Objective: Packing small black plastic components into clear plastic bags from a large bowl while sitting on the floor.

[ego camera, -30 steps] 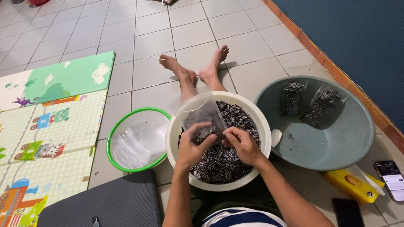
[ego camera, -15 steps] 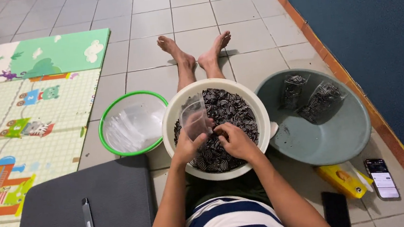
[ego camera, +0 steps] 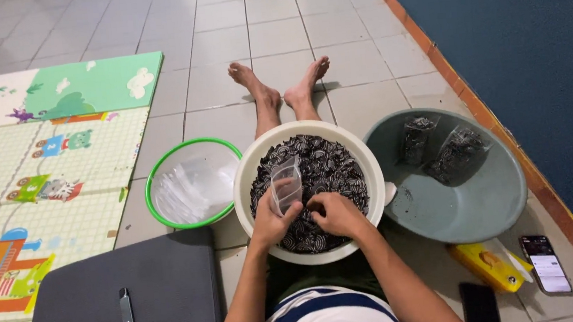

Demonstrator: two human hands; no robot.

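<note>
I sit on the tiled floor [ego camera: 357, 21] with my legs stretched out, a colourful play mat [ego camera: 41, 156] to my left and a dark cushion [ego camera: 118, 303] beside my left hip. Between my thighs stands the white basin [ego camera: 372, 174], filled with small dark pieces [ego camera: 322, 164]. Touching its right side is the grey-green basin [ego camera: 487, 211], where two filled clear bags [ego camera: 439, 150] lie near the far wall. On the left, just beside the white basin, the green-rimmed bowl [ego camera: 194, 184] holds a heap of empty clear plastic bags.

My left hand [ego camera: 271, 222] is curled around the lower end of a small clear bag [ego camera: 286, 184], holding it upright over the dark pieces, mouth upward. My right hand [ego camera: 337, 213] is bunched knuckles-up on the pieces just beside the bag; I cannot tell what its fingertips pinch.

By my right hip lie a yellow packet [ego camera: 487, 266], a lit phone [ego camera: 547, 263] and a dark phone [ego camera: 480, 305]. A small slim device [ego camera: 127, 312] rests on the cushion.
</note>
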